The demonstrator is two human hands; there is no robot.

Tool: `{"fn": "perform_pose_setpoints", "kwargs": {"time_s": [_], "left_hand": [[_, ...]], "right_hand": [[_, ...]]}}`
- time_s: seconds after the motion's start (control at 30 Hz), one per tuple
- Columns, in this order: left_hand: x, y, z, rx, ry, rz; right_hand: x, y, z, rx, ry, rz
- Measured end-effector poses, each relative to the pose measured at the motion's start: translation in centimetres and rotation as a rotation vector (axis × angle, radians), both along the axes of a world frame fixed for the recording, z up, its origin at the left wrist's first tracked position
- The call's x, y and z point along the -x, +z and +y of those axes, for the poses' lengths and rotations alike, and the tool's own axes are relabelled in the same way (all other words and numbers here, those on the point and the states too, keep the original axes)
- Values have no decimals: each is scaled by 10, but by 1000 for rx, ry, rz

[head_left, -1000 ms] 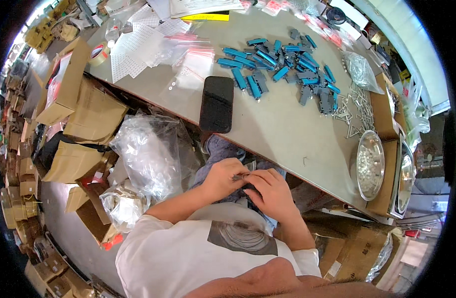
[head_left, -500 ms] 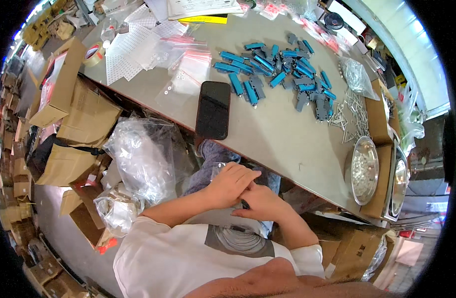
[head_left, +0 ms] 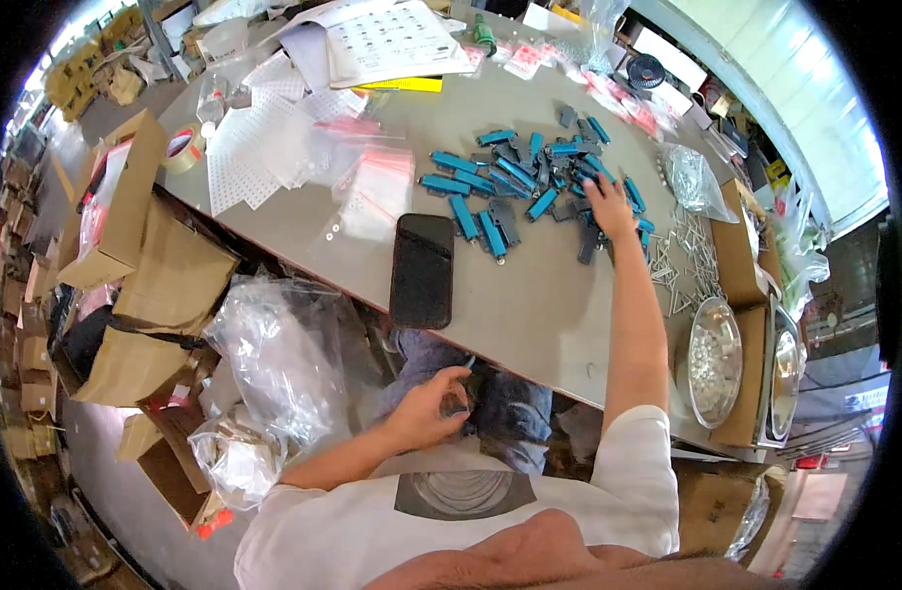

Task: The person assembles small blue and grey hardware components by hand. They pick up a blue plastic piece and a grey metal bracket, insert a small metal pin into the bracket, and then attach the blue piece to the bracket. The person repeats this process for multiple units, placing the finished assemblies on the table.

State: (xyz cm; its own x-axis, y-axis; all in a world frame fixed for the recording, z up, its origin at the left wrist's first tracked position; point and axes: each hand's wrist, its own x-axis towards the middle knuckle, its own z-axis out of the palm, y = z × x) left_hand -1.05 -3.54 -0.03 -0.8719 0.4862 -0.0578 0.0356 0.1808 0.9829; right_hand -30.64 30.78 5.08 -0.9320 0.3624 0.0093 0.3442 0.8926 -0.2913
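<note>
Your right hand point(head_left: 611, 208) looks loosely parted over those blue-and-grey pieces point(head_left: 542, 204); probably light, stiff, slickish, so pinch the long sides. Your left hand point(head_left: 429, 411) curls, can't tell around what.

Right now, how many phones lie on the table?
1: the phone, by the table's near edge, lower left of the blue parts under the right hand. Papers could hide others.

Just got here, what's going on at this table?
One person is working with both hands. The right hand is at the pile of blue and grey parts on the table. The left hand is low by the lap, fingers curled; what it holds is unclear. Slim metal pieces and a metal bowl of white bits sit right.
</note>
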Motion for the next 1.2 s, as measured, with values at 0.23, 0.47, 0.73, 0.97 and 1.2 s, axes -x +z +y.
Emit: {"fn": "perform_pose_setpoints", "kwargs": {"time_s": [0.23, 0.47, 0.73, 0.97, 1.2], "left_hand": [[3, -3, 2, -10, 3, 32], [6, -6, 22, -126, -94, -70], [-8, -12, 54, -430, -321, -570], [-15, -15, 68, -555, -296, -798], [-16, -15, 73, -554, -303, -827]], "right_hand": [[-53, -19, -75, -165, 242, 138], [-165, -11, -87, -136, 374, 182], [-226, 3, -29, 98, 311, 617], [-265, 27, -46, -84, 673, 392], [-241, 0, -32, -158, 731, 513]]}}
